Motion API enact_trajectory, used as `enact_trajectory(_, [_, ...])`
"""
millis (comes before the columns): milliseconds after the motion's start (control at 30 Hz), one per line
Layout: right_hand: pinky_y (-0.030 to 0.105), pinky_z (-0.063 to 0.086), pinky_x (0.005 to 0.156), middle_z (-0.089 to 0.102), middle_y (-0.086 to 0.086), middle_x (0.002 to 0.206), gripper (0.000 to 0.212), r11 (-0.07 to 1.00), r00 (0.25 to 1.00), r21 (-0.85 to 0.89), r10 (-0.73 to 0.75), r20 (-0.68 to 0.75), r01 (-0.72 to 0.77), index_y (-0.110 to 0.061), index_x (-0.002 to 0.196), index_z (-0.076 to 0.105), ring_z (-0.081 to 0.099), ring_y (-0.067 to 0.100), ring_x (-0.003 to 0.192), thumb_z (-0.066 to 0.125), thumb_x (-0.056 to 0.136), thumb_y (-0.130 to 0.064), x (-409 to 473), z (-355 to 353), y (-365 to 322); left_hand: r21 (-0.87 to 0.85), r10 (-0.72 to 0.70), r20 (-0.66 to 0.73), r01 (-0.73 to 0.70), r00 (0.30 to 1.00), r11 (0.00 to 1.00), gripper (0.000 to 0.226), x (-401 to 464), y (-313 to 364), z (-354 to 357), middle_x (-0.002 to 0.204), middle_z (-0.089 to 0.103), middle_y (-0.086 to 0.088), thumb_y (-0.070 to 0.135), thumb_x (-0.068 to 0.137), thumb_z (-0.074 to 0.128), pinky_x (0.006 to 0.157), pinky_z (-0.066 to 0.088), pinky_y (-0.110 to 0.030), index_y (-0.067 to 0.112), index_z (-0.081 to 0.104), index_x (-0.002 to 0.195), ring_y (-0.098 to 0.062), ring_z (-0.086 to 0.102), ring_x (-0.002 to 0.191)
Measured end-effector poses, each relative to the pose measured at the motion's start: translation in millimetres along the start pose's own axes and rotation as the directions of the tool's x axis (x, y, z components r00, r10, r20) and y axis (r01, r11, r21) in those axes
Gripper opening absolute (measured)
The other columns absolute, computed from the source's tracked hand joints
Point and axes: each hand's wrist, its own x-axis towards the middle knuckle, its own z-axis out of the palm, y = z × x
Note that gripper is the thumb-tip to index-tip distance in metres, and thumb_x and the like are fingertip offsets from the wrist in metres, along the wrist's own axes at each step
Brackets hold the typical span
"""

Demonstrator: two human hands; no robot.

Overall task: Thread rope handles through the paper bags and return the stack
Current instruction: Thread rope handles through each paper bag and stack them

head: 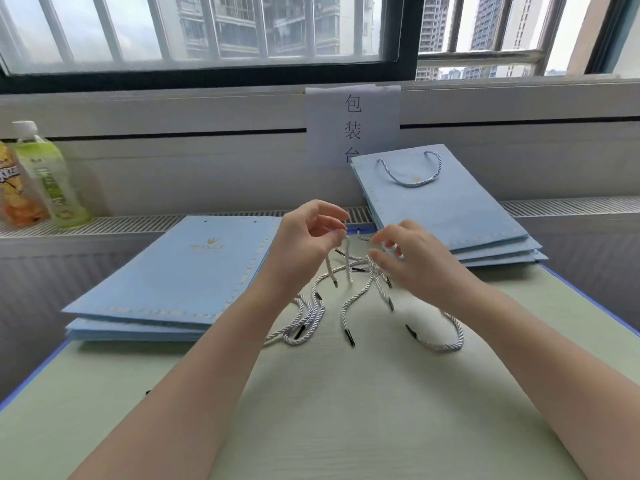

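Left hand (304,237) at frame centre pinches 1 rope handle (347,261), ends dangling above the loose rope pile (311,317) on the desk (346,410). Right hand (412,254) hovers beside, fingers (381,256) loosely curled; grip unclear. Unthreaded bag stack (173,278) centre-left, threaded stack (446,202) upper right.

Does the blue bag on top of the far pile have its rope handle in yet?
Yes. The top bag of the far pile has a rope handle looped through its two holes.

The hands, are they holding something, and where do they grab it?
The left hand pinches a rope near its middle, both ends dangling. The right hand reaches into the ropes; its hold cannot be told.
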Motion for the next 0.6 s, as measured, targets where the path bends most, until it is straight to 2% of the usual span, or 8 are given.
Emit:
enact_trajectory(100, [0.01,0.036,0.069,0.051,-0.009,0.095,0.023,0.979,0.989,0.163,-0.136,0.052,0.126,-0.023,0.111,0.057,0.051,0.008,0.079,0.061,0.089,-0.028,-1.5,4.8,-9.2,-0.099,0.029,0.101,-0.019,0.994,0.995,0.021,-5.0,7.3,4.9,0.083,0.069,-0.009,-0.011,0.082,0.063,0.073,0.051,-0.015,0.007,0.064,0.093,-0.008,0.065,0.073])
enact_trajectory(167, [0.017,0.04,0.067,0.056,-0.009,0.081,0.007,0.954,0.986,0.255,-0.164,0.011,0.156,-0.014,0.093,0.063,0.052,0.011,0.072,0.058,0.092,-0.018,-1.2,8.1,-15.8,-0.11,0.057,0.133,-0.042,0.99,0.993,0.023,-6.2,10.8,8.3,0.084,0.068,-0.01,-0.011,0.082,0.063,0.074,0.054,-0.021,0.01,0.064,0.091,-0.013,0.066,0.074])
enact_trajectory(233, [0.021,0.042,0.063,0.059,-0.005,0.067,0.02,0.898,0.993,0.428,-0.115,0.003,0.103,-0.012,0.077,0.062,0.052,0.011,0.062,0.052,0.095,-0.011,-1.1,7.7,-19.3,0.023,0.09,0.092,-0.093,0.992,0.995,0.022,-3.6,8.3,6.5,0.08,0.064,0.0,-0.006,0.083,0.064,0.07,0.052,-0.019,0.016,0.064,0.089,-0.011,0.062,0.069])
enact_trajectory(300, [0.014,0.038,0.055,0.054,-0.002,0.058,0.022,0.828,0.999,0.559,-0.044,-0.024,0.05,-0.01,0.079,0.064,0.046,0.005,0.051,0.049,0.096,-0.008,-1.3,0.3,-22.7,0.277,0.152,0.015,-0.15,0.988,0.949,0.015,0.3,1.6,1.3,0.08,0.061,0.006,0.003,0.087,0.062,0.069,0.046,-0.018,0.017,0.064,0.092,-0.007,0.057,0.069])
enact_trajectory(367, [0.01,0.033,0.049,0.049,0.002,0.055,0.023,0.781,0.997,0.624,0.016,-0.079,0.037,-0.006,0.085,0.065,0.039,0.001,0.043,0.047,0.097,-0.01,-0.8,-9.5,-22.3,0.568,0.158,-0.055,-0.099,0.986,0.817,0.013,4.2,-7.8,-6.0,0.092,0.064,0.001,0.014,0.092,0.055,0.079,0.045,-0.03,0.017,0.063,0.102,-0.016,0.058,0.085])
enact_trajectory(433, [0.016,0.035,0.052,0.047,0.002,0.053,0.026,0.762,0.994,0.646,0.037,-0.106,0.041,-0.011,0.088,0.067,0.039,0.009,0.046,0.045,0.098,-0.019,0.2,-16.3,-19.9,0.842,0.011,-0.085,0.066,0.996,0.536,0.025,6.8,-19.0,-13.4,0.113,0.058,-0.006,0.017,0.094,0.045,0.089,0.038,-0.038,0.017,0.055,0.117,-0.028,0.05,0.107])
enact_trajectory(500, [0.022,0.038,0.055,0.048,0.004,0.053,0.031,0.751,0.994,0.66,0.06,-0.092,0.016,-0.014,0.089,0.069,0.04,0.016,0.05,0.042,0.098,-0.026,0.0,-18.3,-18.6,0.926,-0.268,-0.173,0.249,0.948,0.285,0.034,6.8,-28.3,-21.8,0.126,0.047,-0.012,0.016,0.093,0.042,0.096,0.033,-0.042,0.013,0.043,0.127,-0.034,0.04,0.12])
enact_trajectory(600, [0.015,0.045,0.057,0.059,0.009,0.064,0.028,0.699,0.996,0.712,0.094,-0.012,-0.058,-0.007,0.1,0.067,0.051,0.008,0.052,0.041,0.1,-0.017,-1.3,-14.2,-20.3,0.887,-0.48,-0.283,0.417,0.83,0.197,0.041,7.5,-43.4,-33.9,0.131,0.045,-0.018,0.028,0.093,0.049,0.098,0.032,-0.043,0.009,0.039,0.128,-0.038,0.04,0.123])
